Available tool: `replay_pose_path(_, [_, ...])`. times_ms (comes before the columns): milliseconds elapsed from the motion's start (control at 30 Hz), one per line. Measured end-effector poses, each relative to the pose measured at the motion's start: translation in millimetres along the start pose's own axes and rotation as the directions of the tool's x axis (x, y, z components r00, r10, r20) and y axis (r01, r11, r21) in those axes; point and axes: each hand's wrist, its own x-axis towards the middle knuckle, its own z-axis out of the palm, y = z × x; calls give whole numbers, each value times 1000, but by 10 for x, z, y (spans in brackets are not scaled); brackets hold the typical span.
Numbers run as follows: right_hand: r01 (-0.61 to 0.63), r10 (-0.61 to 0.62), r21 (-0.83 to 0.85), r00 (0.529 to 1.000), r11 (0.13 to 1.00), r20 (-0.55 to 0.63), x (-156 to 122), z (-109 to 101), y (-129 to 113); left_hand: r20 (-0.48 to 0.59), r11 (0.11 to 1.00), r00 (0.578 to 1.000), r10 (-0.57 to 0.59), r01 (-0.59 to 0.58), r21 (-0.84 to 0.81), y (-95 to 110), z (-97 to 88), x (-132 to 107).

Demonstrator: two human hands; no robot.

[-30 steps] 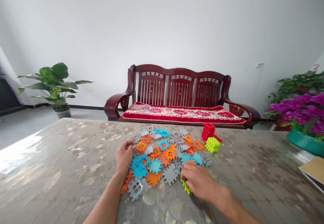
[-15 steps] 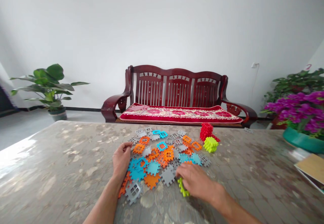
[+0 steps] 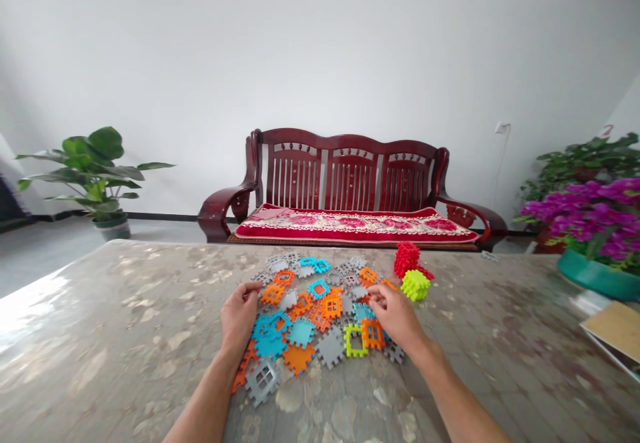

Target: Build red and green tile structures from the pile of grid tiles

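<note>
Interlocking plastic tiles in blue, orange and grey lie in a loose pile on the table [image 3: 150,336]. At its left edge my left hand [image 3: 240,316] rests with fingers curled together, and whatever they may hold is hidden. My right hand [image 3: 397,313] reaches over the right side, thumb and index finger a little apart above a light blue tile [image 3: 363,311]. No tile shows between them. A yellow-green frame tile [image 3: 355,341] lies flat at the pile's near edge, beside an orange window tile [image 3: 373,333]. Closer to me is a grey window tile [image 3: 263,381].
Behind the pile, right of centre, stand a red tile stack [image 3: 407,259] and a yellow-green tile stack [image 3: 415,285]. A teal flower planter [image 3: 595,276] and a tan flat item [image 3: 613,333] occupy the table's right side. Beyond it is a wooden bench [image 3: 350,176].
My right hand has moved up and slightly right, off the yellow-green frame tile, which now lies flat further left and back. The orange window tile beside it is uncovered. My left hand stays put.
</note>
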Motion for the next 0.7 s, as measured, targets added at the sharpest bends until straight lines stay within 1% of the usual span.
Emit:
replay_pose_path(100, [33,-32,-5,997,999,73,-57,-7,-19,6,1000,1000,-2,2,0,3,2,-4])
replay_pose_path(200, [133,-125,-30,975,991,183,-105,-64,-103,11,1000,1000,6,-6,4,-4,3,0])
replay_pose_path(300, [286,-234,-120,915,950,328,-162,-106,-190,12,1000,1000,4,-4,6,-11,2,2])
replay_pose_path(367, [368,-264,-185,866,911,424,-206,-103,-230,12,1000,1000,3,-3,6,-10,0,1])
replay_pose_path(433, [423,-277,-218,828,880,487,-247,-75,-258,14,1000,1000,4,-4,2,-7,-1,-1])
replay_pose_path(467, [440,-285,-227,819,869,498,-266,-55,-269,17,1000,1000,5,-5,1,-5,-2,-1])
replay_pose_path(533, [459,-305,-233,817,857,490,-296,-12,-294,18,1000,1000,5,-5,4,-3,-2,-1])
replay_pose_path(700, [447,-353,-170,846,878,400,-309,31,-362,15,1000,1000,-2,2,11,-7,1,0])
